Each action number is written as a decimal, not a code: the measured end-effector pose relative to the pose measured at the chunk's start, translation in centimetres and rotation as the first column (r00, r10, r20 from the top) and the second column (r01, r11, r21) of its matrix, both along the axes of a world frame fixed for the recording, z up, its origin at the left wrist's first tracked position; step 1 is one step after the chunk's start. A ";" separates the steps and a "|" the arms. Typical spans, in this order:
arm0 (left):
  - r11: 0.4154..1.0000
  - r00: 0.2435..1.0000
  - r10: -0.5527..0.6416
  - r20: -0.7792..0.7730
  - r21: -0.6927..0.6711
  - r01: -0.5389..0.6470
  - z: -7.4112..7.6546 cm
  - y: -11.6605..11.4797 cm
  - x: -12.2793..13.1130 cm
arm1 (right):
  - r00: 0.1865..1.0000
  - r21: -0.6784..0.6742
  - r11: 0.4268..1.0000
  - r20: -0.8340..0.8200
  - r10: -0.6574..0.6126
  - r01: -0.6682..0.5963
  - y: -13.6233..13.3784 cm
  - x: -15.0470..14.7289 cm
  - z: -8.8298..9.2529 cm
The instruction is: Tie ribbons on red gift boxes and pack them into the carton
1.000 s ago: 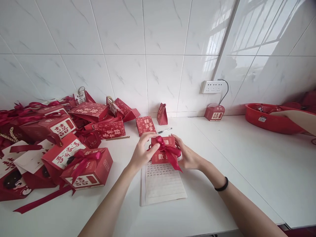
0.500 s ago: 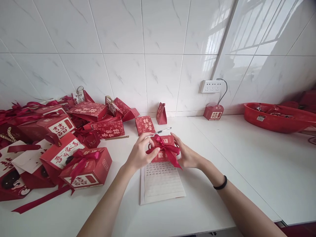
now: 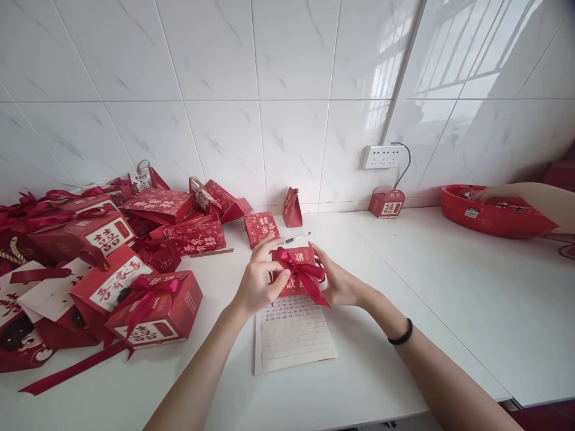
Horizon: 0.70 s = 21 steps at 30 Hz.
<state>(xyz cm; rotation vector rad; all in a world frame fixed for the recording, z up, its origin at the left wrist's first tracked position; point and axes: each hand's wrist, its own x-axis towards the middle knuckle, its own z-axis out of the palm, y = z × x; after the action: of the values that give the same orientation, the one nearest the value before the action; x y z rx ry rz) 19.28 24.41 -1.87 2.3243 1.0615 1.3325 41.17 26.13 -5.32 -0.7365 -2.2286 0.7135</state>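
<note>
The task item is a rectangular red cardboard box (image 3: pixel 281 288) with pale printed characters on its top, located at the centre of the frame. A glossy dark-red ribbon bow (image 3: pixel 309 270) sits across the top face; one ribbon tail hangs toward the lower right.

Left hand (image 3: pixel 263 282): positioned at the left of the box. Thumb and forefinger form a narrow pinch at the bow; whether ribbon lies between the fingertips cannot be determined.

Right hand (image 3: pixel 338 280): holds the box at its right side, fingers curved around the far edge. A black elastic band (image 3: pixel 401 333) encircles the wrist.

The box overlaps the upper part of a lined white paper notebook (image 3: pixel 296 344) bearing handwriting; contact between the two cannot be confirmed. Beyond the box lie a slim pen with a clear barrel (image 3: pixel 298 237) and a flat red patterned cardboard packet (image 3: pixel 260 228). A small red wedge-shaped box (image 3: pixel 293 209) stands upright near the tiled wall.

Left of frame: a heap of red cardboard gift boxes (image 3: pixel 155 206); at its front, a red box with a ribbon bow (image 3: pixel 184 305).

Right of frame: a shallow red plastic basket (image 3: pixel 494 224). Another person's forearm (image 3: pixel 545 203) extends over it.
</note>
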 end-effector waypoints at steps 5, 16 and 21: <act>0.997 0.996 -0.053 -0.074 -0.055 0.049 -0.7 0.2 0.4 | 1.000 0.002 1.000 0.002 0.017 -0.017 0.0 0.2 0.2; 0.984 0.996 -0.078 0.054 -0.157 0.085 -1.1 0.4 0.6 | 0.940 0.606 0.721 -0.255 -0.225 0.337 -3.1 -0.6 3.2; 0.974 0.988 -0.105 0.112 -0.189 0.125 -1.0 0.5 0.4 | 0.969 0.825 0.537 -0.052 -0.241 0.177 -3.9 -4.7 1.0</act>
<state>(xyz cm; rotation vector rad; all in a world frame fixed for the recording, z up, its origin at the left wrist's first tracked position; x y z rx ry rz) 19.70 24.96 -2.85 2.1177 0.9645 1.2293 36.52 22.19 -4.37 -0.5028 -2.1310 -0.5204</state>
